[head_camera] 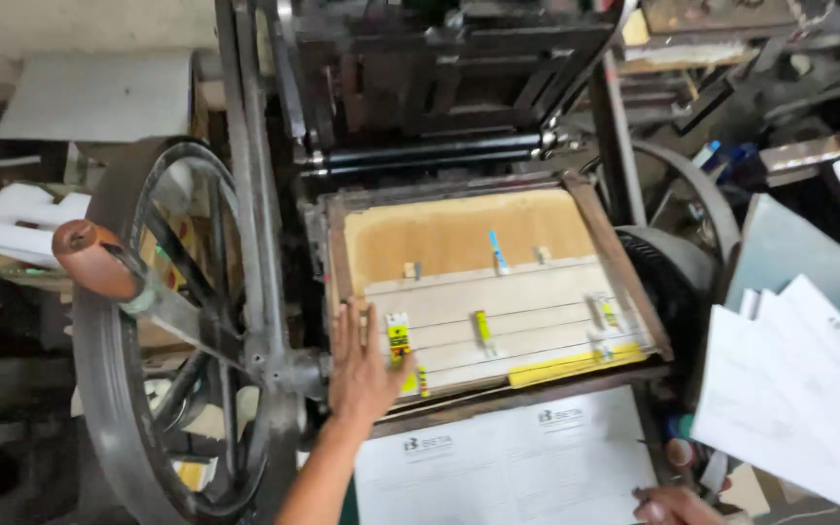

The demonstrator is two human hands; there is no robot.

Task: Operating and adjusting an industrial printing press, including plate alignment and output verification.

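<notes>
My left hand (362,365) lies flat with fingers apart on the left front corner of the press platen (459,238), a tan board in a wooden frame with pale paper strips and small yellow and blue tabs. My right hand (675,506) shows only at the bottom edge, its fingers resting on the lower right corner of a stack of printed white sheets (507,462) lying below the platen. Whether that hand pinches a sheet is unclear. Black ink rollers (430,153) sit just behind the platen.
A large iron flywheel (123,389) with a brown-knobbed lever (89,258) stands at the left. Fanned white printed sheets (799,379) lie at the right, beside a second wheel (692,204). Dark machine frame and cluttered shelves fill the back.
</notes>
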